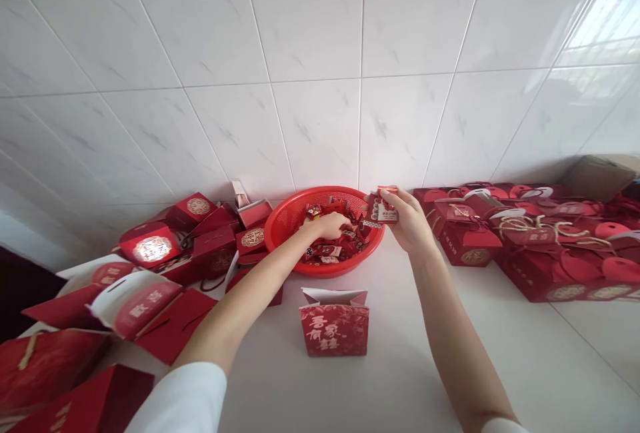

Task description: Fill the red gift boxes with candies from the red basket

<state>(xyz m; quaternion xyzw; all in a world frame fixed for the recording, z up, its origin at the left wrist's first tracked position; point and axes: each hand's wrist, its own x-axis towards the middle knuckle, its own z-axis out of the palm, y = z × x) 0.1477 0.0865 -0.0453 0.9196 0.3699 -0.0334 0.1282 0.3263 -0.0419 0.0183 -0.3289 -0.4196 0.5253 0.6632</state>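
- Left hand: inside the basket, fingers curled down among the sweets; whether it is clamped on an item cannot be told.
- Right hand: raised above the basket's right rim, thumb and fingers together, clamped on small red-and-white wrapped packets.
- Round red plastic mesh basket: rests on the white counter, just before the white tiled wall; contains red-and-white wrapped sweets.
- Red paper gift bag: stands upright, open, between the forearms, apart from the basket.
- Red cardboard gift boxes: lie heaped left of the basket.
- Red gift boxes with twine handles: lie heaped to the right, beside a brown cardboard carton.
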